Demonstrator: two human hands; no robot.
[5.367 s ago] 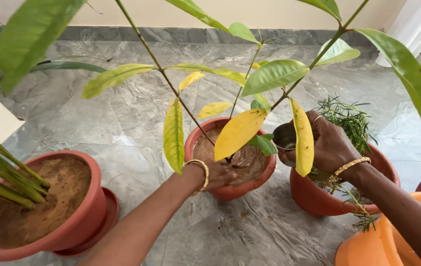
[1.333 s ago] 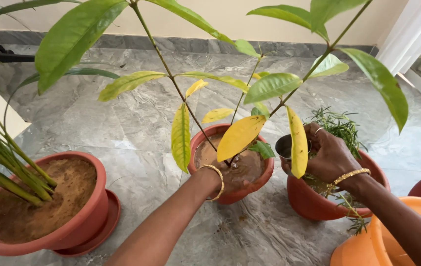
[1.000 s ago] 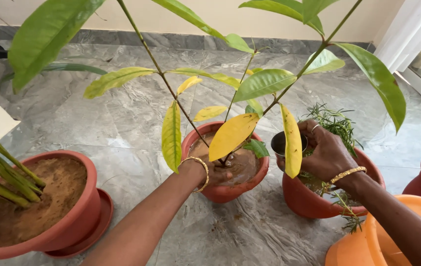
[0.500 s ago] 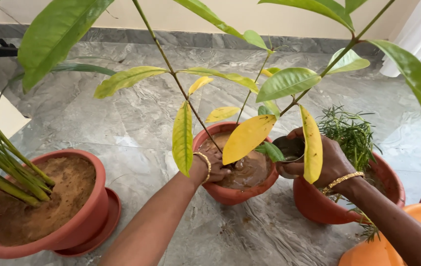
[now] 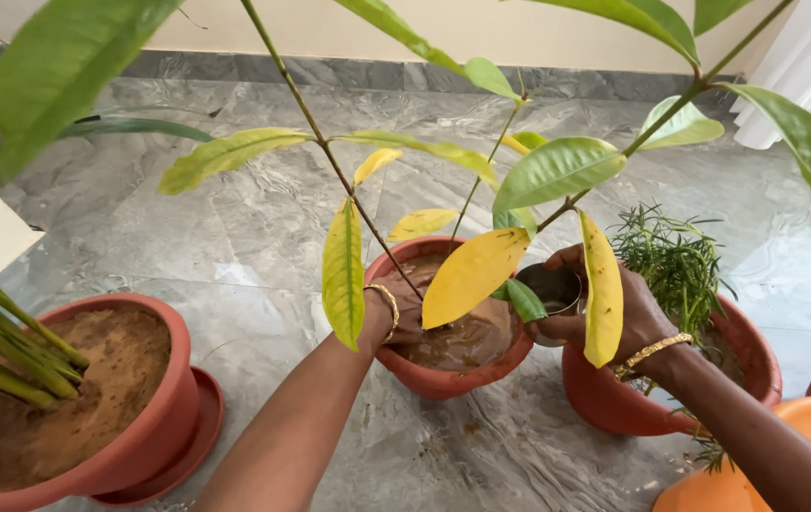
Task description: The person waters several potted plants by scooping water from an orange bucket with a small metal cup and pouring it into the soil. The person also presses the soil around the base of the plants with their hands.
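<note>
Middle pot (image 5: pixel 443 379): round terracotta-coloured plastic, smooth rim, on grey veined stone floor (image 5: pixel 235 218). Contents: wet, glossy brown soil; thin woody stem bearing long waxy leaves, green and yellow.
Left hand (image 5: pixel 396 318): resting inside this pot on the soil beside the stem, gold bangle at the wrist; fingers hidden behind a yellow leaf, so cannot tell how they are curled.
Steel cup (image 5: pixel 552 289): small, round, polished metal, at the middle pot's right rim, mouth tipped towards the soil. Right hand (image 5: pixel 628 313): fingers wrapped closed around the cup.
Right pot (image 5: pixel 614 398): same make; holds a fine needle-leaved herb (image 5: pixel 675 261).
Large pot (image 5: pixel 140 436): on matching saucer, at left; dry crumbly soil, stiff green stalks.
</note>
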